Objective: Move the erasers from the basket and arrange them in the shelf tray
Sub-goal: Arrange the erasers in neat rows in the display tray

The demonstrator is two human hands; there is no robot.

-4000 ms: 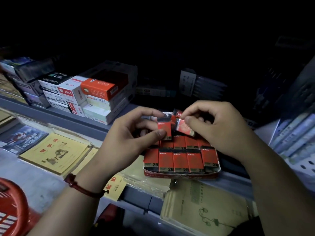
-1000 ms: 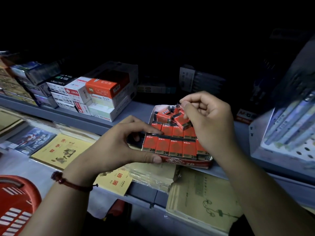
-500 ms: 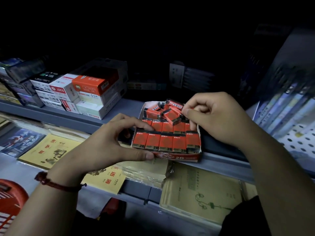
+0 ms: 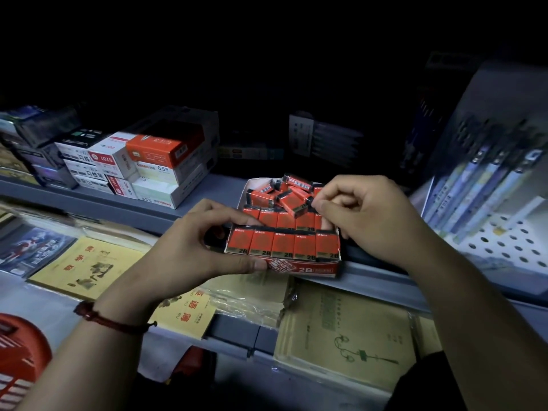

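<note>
Red eraser (image 4: 292, 206) pinched in R grip (image 4: 370, 221) over tray (image 4: 302, 268); L grip (image 4: 189, 250) clasps tray corner.

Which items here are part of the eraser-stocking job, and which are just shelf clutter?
Job: shelf tray, rowed erasers, loose erasers behind them, red basket, left hand gripping the tray, right hand at the loose pile.
Bystanders: stacked boxes, yellow exercise books, packaged pens.
</note>
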